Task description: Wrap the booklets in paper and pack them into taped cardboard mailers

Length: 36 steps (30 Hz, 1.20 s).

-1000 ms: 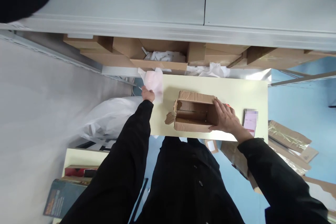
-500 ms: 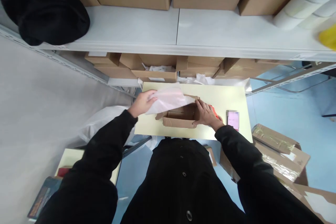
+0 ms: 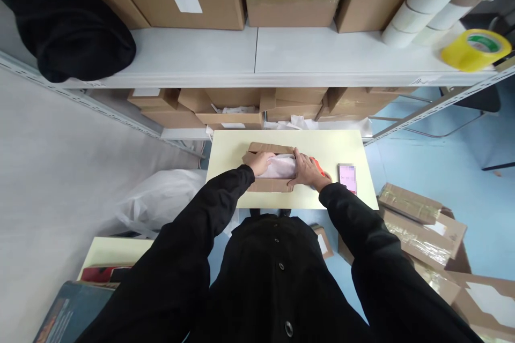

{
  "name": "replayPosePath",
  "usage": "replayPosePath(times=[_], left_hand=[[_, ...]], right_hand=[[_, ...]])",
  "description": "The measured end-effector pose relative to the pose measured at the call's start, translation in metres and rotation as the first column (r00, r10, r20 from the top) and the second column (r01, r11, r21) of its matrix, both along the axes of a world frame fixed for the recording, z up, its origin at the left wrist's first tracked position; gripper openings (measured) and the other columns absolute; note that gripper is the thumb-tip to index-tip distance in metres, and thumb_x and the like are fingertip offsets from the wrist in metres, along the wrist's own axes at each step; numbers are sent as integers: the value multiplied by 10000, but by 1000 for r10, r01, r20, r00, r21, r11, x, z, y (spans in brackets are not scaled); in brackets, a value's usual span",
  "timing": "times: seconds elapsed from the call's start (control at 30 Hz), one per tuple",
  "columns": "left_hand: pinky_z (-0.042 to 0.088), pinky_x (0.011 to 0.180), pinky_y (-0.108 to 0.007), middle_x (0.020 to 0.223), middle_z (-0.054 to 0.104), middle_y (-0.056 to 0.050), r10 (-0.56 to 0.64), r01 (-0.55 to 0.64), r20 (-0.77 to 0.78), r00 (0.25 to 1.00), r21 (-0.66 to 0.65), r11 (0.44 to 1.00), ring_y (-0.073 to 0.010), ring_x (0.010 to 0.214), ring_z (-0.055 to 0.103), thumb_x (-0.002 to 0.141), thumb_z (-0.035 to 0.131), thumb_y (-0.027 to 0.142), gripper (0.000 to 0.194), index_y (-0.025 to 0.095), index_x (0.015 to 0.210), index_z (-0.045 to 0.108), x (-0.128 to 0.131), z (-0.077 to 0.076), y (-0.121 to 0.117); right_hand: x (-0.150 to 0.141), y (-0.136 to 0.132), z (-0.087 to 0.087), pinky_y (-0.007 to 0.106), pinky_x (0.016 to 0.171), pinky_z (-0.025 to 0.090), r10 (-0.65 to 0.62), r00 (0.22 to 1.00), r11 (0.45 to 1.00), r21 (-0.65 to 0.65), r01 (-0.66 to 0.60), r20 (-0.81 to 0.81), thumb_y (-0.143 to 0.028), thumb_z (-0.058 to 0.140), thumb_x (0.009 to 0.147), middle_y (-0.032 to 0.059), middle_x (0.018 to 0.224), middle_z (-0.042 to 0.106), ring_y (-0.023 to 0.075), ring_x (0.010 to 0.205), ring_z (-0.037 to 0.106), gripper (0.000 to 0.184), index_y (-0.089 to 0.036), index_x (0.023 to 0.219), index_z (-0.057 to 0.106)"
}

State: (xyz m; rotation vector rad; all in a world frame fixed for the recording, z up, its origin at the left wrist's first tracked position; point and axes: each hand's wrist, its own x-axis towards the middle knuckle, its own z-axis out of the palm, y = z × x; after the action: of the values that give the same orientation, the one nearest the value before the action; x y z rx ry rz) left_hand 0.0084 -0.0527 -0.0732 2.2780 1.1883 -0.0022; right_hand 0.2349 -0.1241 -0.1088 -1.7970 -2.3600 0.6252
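A small cardboard box (image 3: 270,186) lies on the pale yellow table (image 3: 225,142), its long flaps folded outward. Inside it rests a flat package in thin white wrap (image 3: 281,166). My left hand (image 3: 259,163) reaches into the box's left end, its fingers closed on the near end of the package; the fingertips are partly hidden. At the right end my right hand (image 3: 306,169) grips the box wall, thumb on the near side and fingers on the far side. Just beyond that hand sits an orange-red item (image 3: 317,165), mostly covered by it.
A phone (image 3: 347,178) lies on the table's right side. Behind stands a metal shelf (image 3: 193,59) with cartons, white rolls and yellow tape (image 3: 477,49). Cartons (image 3: 422,230) are stacked on the floor at right; a white plastic bag (image 3: 161,198) is at left.
My left hand has brought the white-wrapped package rightward and down into the box. My right hand stays at the box's right end. The view has shifted slightly.
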Motion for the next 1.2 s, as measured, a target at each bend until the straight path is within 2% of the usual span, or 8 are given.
replayPosePath(times=[0.33,0.5,0.63,0.8,0.87,0.93,1.1,1.2], left_hand=[[302,1124,-408,1430,491,-116,-182,189,-74,980,101,977,-231,1365,399,858,418,141,491,134,1341,504,-30,-1,-14],[376,1087,-399,1342,566,-138,229,-247,120,966,161,956,-254,1267,509,871,464,355,472,137,1283,535,-110,6,-10],[476,950,-392,1148,675,-157,490,-470,61,870,-198,860,-289,1042,650,786,571,501,485,153,1123,602,-156,-18,-22],[483,901,-400,1137,671,-156,807,-557,61,587,-693,458,-301,1089,630,721,545,731,616,185,1002,598,-147,-40,-48],[488,886,-410,1131,661,-191,905,-457,-12,426,-866,204,-300,1083,635,743,456,785,707,150,1028,582,-135,-42,-57],[484,909,-402,1133,657,-209,956,-273,24,292,-956,107,-287,1097,630,763,377,808,769,126,1049,587,-123,-43,-65],[384,1065,-437,1294,592,-182,936,-128,348,52,-927,352,-288,1259,520,771,297,827,863,140,1218,566,-103,-41,-79],[266,1148,-452,1424,482,-171,783,-215,563,266,-757,617,-307,1377,370,740,377,831,913,143,1324,518,-101,-38,-79]], right_hand=[[-3,0,1,530,1024,294,4,999,1000,15,-5,37,-592,815,508,273,1450,349,396,1331,337,1436,-126,1507,-105],[-3,1,5,526,1041,270,19,998,1000,18,-20,53,-606,817,480,269,1458,346,400,1341,325,1444,-125,1516,-66],[-3,2,7,579,1057,223,30,995,999,18,-32,93,-615,821,450,268,1478,325,420,1362,286,1466,-128,1522,-53],[-3,5,6,632,1053,199,41,989,999,-5,-40,141,-625,805,465,267,1520,254,423,1393,233,1433,-143,1528,-27],[-2,5,8,649,1048,201,39,989,999,-10,-38,146,-627,800,476,254,1538,223,429,1402,210,1407,-166,1532,-7],[-1,3,10,670,1047,190,28,991,999,12,-29,133,-631,790,504,240,1559,170,438,1414,174,1367,-186,1533,8],[1,-13,11,627,1088,223,-146,984,980,121,159,-106,-663,721,617,233,1581,-54,431,1443,53,1269,-159,1533,1],[2,-29,5,575,1100,278,-302,879,933,77,352,-368,-665,652,702,224,1583,-49,392,1451,96,1208,-164,1526,-76]])
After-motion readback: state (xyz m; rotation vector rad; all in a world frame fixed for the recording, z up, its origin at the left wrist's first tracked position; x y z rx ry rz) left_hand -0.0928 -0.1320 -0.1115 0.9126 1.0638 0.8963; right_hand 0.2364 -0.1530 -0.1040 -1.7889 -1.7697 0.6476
